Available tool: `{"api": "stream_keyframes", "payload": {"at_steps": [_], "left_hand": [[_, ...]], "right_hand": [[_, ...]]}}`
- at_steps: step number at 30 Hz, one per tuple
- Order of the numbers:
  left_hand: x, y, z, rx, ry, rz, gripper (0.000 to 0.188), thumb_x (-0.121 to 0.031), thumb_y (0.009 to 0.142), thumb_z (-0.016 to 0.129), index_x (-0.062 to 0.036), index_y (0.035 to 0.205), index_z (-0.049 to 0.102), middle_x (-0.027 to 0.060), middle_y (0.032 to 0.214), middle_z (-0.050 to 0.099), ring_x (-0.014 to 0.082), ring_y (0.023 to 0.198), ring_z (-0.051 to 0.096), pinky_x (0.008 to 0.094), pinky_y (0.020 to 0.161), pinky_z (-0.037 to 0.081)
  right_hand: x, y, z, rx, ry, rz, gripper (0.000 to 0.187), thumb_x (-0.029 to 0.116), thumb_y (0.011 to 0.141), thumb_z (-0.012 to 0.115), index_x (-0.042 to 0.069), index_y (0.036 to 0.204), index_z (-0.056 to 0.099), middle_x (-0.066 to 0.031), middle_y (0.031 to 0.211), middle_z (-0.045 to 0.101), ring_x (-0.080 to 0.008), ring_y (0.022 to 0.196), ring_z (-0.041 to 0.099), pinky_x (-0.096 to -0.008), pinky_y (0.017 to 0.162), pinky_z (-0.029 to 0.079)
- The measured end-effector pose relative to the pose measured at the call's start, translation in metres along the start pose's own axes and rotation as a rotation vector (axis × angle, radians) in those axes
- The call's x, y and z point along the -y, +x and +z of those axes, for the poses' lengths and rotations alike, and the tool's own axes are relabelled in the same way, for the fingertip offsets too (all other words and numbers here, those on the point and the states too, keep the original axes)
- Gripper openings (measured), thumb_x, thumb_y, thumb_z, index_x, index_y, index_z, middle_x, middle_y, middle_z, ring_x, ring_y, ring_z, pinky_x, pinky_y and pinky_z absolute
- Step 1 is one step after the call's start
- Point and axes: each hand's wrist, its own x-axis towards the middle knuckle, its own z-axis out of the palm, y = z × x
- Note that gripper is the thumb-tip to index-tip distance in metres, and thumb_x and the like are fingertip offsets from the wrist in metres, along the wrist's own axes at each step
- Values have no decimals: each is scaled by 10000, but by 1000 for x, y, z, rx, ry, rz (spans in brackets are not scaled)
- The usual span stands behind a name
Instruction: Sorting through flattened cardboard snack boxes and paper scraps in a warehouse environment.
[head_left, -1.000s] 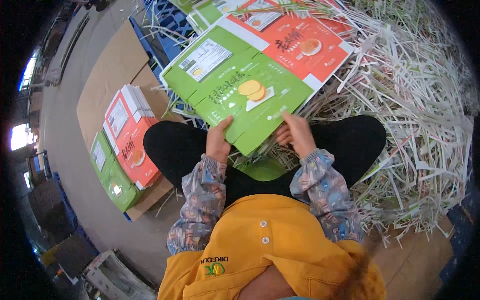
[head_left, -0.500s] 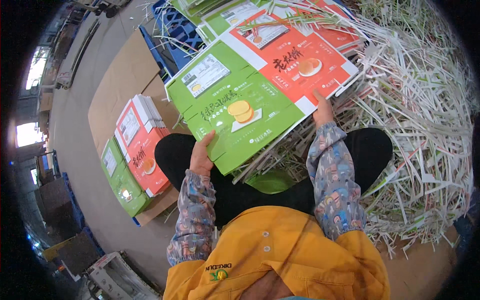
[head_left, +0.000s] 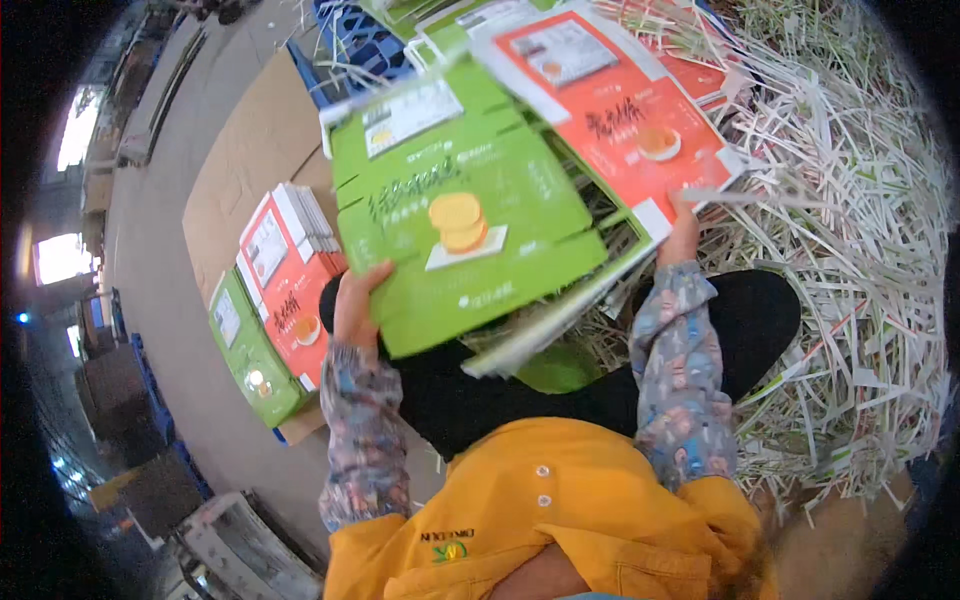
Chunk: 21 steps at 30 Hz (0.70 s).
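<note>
My left hand (head_left: 358, 303) grips the lower left corner of a flat green printed carton blank (head_left: 540, 190), thumb on top. This piece lies tilted and apart from a red printed carton blank (head_left: 615, 105) on its right; a gap shows between them. At the red blank's lower right corner, my right hand (head_left: 680, 235) is closed on its edge, fingers partly hidden. A pale paper strip (head_left: 750, 200) sticks out beside that hand. Under the green piece, the edge of another sheet (head_left: 560, 315) shows, blurred.
On the left, stacked red cartons (head_left: 285, 290) and green cartons (head_left: 248, 345) lie on brown cardboard (head_left: 250, 150). A large heap of shredded paper strips (head_left: 850, 260) fills the right side. A blue plastic pallet (head_left: 365, 45) and more printed sheets lie ahead.
The green blank has come apart from the red one and shifted left and down with my left hand. My right hand and the red blank have moved slightly right.
</note>
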Motion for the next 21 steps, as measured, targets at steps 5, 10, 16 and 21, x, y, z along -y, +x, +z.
{"api": "stream_keyframes", "payload": {"at_steps": [5,10,16,21], "left_hand": [[-15,-6,-32,5,-102,-146,401,-41,733,534,62,1107,432,170,1024,541,251,867,571,338,749,484],[-11,1,-21,7,-124,-148,387,-48,741,535,56,1100,434,151,997,550,232,843,576,327,733,487],[-18,-2,-4,34,-78,-67,378,-54,740,532,46,1094,441,134,995,551,225,832,575,318,726,482],[-33,-10,4,-30,-49,-95,400,-57,735,534,45,1108,429,132,1017,542,224,854,563,317,748,467]], "right_hand": [[-13,20,-26,-59,-30,-29,399,36,706,586,-17,1069,430,-109,1028,513,-211,848,548,-317,700,462],[-30,32,-32,-373,-871,-657,324,56,722,581,-21,1023,489,-112,987,523,-236,878,515,-335,753,416],[-51,34,94,370,-1409,-1020,445,115,704,546,71,1134,440,-143,1157,423,-295,1092,370,-378,914,304],[-98,84,153,530,-1899,-1111,502,269,738,505,232,1219,366,-116,1283,301,-327,1183,274,-558,934,212]]}}
